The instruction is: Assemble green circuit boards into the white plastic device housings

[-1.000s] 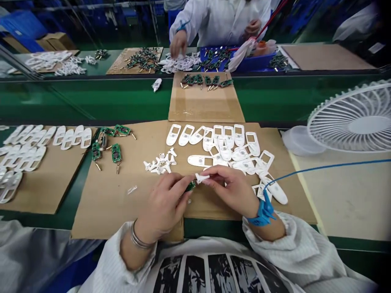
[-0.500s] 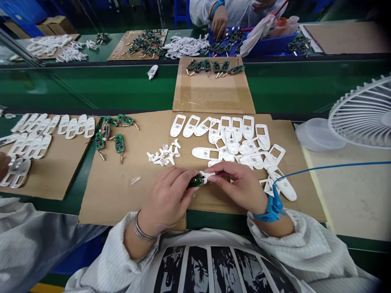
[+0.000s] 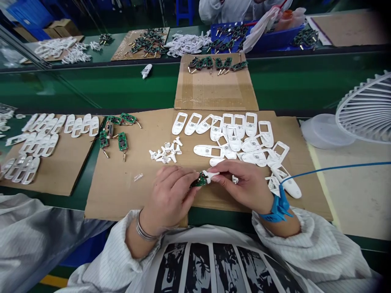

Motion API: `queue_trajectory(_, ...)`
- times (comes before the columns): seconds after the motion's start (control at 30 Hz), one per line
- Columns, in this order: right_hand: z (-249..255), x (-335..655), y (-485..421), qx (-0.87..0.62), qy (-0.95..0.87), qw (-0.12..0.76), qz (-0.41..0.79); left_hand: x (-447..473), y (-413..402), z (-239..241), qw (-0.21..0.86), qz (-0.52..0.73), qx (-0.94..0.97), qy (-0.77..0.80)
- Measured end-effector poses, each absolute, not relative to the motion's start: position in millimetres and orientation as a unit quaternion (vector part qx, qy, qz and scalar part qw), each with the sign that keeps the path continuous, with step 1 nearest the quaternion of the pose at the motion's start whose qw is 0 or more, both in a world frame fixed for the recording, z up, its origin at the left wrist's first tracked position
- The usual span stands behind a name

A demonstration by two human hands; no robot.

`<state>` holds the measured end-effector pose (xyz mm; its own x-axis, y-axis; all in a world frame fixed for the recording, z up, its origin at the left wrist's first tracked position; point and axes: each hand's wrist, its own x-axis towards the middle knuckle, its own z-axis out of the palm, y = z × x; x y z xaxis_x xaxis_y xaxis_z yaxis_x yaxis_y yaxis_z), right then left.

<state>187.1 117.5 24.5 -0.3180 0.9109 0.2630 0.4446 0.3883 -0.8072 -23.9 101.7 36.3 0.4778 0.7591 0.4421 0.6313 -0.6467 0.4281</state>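
Note:
My left hand [image 3: 169, 195] is closed round a small green circuit board [image 3: 200, 181] near the front edge of a cardboard sheet [image 3: 122, 191]. My right hand [image 3: 244, 183] pinches a small white plastic tip [image 3: 210, 175] that touches the end of the board. A blue wrist strap [image 3: 276, 207] with a blue cord [image 3: 336, 167] sits on my right wrist. Just beyond my hands lie a heap of white tips [image 3: 166, 154] and several white plastic shells [image 3: 235, 136].
More green boards [image 3: 114, 134] lie at the left of the cardboard. White shells [image 3: 42, 138] in rows cover another sheet at left. A white fan [image 3: 366, 110] and a clear lid [image 3: 324, 130] stand right. Across the green belt [image 3: 91, 87], a co-worker's sleeve [image 3: 214, 8] shows above boards [image 3: 216, 64].
The white tip in my right hand has come up against the end of the green board in my left. The view has shifted downward slightly; the co-worker's hand has left the far parts.

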Motion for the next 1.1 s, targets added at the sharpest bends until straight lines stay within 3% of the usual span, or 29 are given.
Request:
queue_trajectory(0.27, 23.3, 184.3, 109.1, -0.444, -0.755, 0.376, 0.301, -18.7, 93.9, 38.5, 0.115, 0.336, 0.849, 0.391)
queue_trajectory(0.53, 18.4, 187.3, 107.0, -0.480, -0.709, 0.334, 0.394, -18.2, 94.3, 33.7, 0.135, 0.325, 0.849, 0.393)
queue_trajectory(1.1, 6.9, 190.2, 84.0, -0.423, -0.764, 0.345, 0.344, -12.7, 79.8, 23.4, 0.236, 0.318, 0.840, 0.370)
